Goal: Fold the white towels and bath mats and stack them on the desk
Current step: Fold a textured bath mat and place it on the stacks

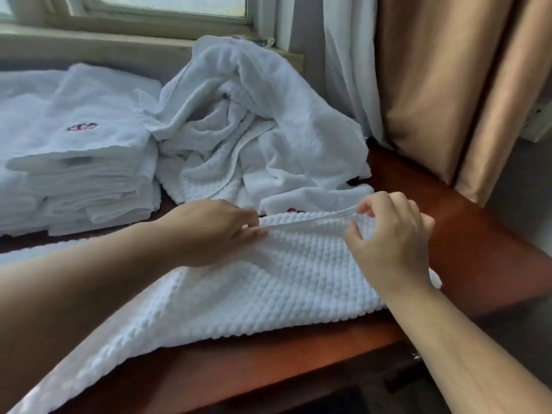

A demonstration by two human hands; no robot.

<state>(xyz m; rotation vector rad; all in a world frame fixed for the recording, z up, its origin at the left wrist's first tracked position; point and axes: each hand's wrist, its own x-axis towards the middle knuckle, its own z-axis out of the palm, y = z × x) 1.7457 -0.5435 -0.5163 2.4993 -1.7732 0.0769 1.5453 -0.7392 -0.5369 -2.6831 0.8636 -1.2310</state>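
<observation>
A white bath mat with a bumpy weave lies spread across the reddish-brown desk, one end hanging over the near left edge. My left hand pinches its far hem. My right hand pinches the same hem further right, lifting it slightly. Behind the mat sits a crumpled heap of white towels and mats. A stack of folded white towels with a red emblem on top stands at the left.
A window sill runs along the back. White sheer curtain and tan drapes hang at the right, close to the desk's far corner. The desk's front edge runs diagonally below the mat.
</observation>
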